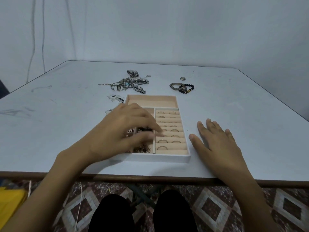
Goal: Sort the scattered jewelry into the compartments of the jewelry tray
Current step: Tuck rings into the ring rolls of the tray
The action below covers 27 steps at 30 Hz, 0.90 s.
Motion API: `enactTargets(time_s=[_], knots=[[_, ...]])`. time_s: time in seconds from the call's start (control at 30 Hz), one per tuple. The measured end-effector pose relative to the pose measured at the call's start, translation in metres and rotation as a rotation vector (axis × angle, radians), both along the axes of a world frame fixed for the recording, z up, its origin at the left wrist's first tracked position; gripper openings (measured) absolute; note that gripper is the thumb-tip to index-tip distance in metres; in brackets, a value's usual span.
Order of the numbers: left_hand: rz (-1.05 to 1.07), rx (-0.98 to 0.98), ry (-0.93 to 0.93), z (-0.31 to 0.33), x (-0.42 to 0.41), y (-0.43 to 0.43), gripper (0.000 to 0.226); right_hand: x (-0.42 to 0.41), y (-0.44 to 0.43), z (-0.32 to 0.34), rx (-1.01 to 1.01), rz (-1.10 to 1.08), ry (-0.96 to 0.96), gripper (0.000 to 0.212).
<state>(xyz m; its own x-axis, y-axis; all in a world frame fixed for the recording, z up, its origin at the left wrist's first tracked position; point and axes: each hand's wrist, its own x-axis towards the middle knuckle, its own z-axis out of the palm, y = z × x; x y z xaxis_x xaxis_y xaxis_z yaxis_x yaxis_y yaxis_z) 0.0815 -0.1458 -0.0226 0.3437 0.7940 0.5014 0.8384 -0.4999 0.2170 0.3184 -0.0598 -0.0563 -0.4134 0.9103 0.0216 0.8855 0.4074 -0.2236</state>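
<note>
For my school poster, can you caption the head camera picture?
Left hand hovers over the jewelry tray; right hand rests flat on the table; bracelets wait beyond.

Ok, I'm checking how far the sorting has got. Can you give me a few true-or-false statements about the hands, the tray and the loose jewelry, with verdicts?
1. The right hand lies flat on the table, to the right of the tray. True.
2. The ring rolls are bare. False: rings sit in the slots of most rows.
3. The beaded bracelets are already in the tray. False: they lie on the table beyond its far right corner.
4. The long compartment at the tray's far end shows no jewelry. True.
5. The left hand is over the tray's left compartments. True, though it is too blurred to tell whether it holds anything.
</note>
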Motion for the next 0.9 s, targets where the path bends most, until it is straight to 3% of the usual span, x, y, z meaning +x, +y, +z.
enactTargets(time_s=[0.13,0.3,0.43,0.6,0.9], knots=[[0.237,0.02,-0.239,-0.01,-0.044,0.009,0.028,0.0,0.0,0.0,0.0,0.001,-0.011,0.062],[0.522,-0.168,-0.124,-0.034,-0.091,0.022,0.05,-0.001,-0.004,0.006,0.011,0.004,-0.029,0.061],[0.558,-0.185,-0.039,-0.045,-0.094,0.023,0.057,0.003,0.006,0.032,0.052,0.051,-0.013,0.046],[0.557,-0.157,-0.025,-0.047,-0.092,0.023,0.058,-0.021,0.081,0.065,-0.098,0.069,0.096,0.024],[0.555,-0.134,-0.029,-0.046,-0.091,0.021,0.058,-0.106,0.185,0.035,0.085,-0.089,0.073,0.056]])
